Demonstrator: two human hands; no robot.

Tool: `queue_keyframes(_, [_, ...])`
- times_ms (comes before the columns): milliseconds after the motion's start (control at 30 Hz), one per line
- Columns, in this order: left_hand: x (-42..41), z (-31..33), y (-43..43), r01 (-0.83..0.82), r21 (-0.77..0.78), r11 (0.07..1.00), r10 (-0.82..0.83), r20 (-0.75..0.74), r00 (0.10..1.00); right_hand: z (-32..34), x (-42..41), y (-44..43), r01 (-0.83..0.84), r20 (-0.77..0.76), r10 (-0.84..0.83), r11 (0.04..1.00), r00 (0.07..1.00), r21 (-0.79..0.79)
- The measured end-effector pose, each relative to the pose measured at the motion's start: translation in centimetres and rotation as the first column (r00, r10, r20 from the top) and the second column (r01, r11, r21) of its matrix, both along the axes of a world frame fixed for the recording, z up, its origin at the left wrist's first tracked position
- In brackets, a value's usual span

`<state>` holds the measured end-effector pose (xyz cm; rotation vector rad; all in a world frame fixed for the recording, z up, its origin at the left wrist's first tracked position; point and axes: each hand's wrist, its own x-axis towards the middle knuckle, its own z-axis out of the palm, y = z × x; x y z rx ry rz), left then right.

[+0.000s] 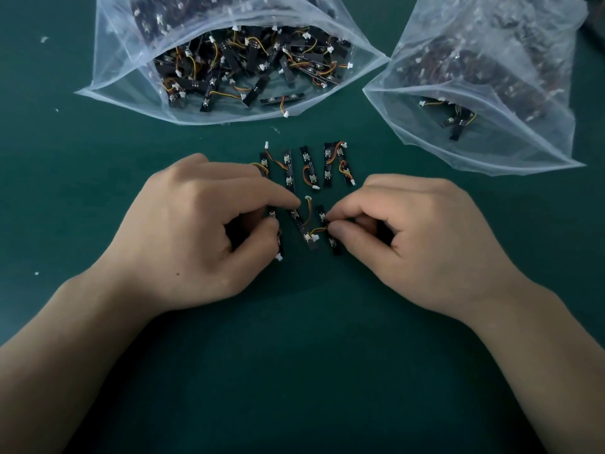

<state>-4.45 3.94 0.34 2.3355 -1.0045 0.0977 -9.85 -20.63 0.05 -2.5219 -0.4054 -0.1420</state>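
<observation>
The right hand [409,237] pinches the right strip [334,245] at mid-length between thumb and forefinger, its other fingers curled under. The strip is a narrow black circuit board with small silvery buttons. Its orange-and-yellow wire loops to a white plug lying on the middle strip [302,231], which slants just beside it. The left hand [196,231] rests its forefinger on that strip's upper end, while the thumb and curled fingers hold the left strip [279,247]. All three lie on the green mat [294,355], just below a row of strips [307,165]. Beyond are two open clear bags [108,77], both holding more.
</observation>
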Motion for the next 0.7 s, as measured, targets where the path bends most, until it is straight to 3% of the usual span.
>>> queue_keyframes(433, [0.01, -0.28, 0.11, 0.024, 0.012, 1.000, -0.024, -0.006, 1.000, 0.28, -0.27, 0.68, 0.001, -0.001, -0.001, 1.000, 1.000, 0.015])
queue_keyframes(700, [0.13, -0.55, 0.17, -0.052, -0.023, 0.998, 0.052, 0.006, 0.999, 0.13, -0.27, 0.79, 0.011, 0.020, -0.012, 1.000, 1.000, 0.011])
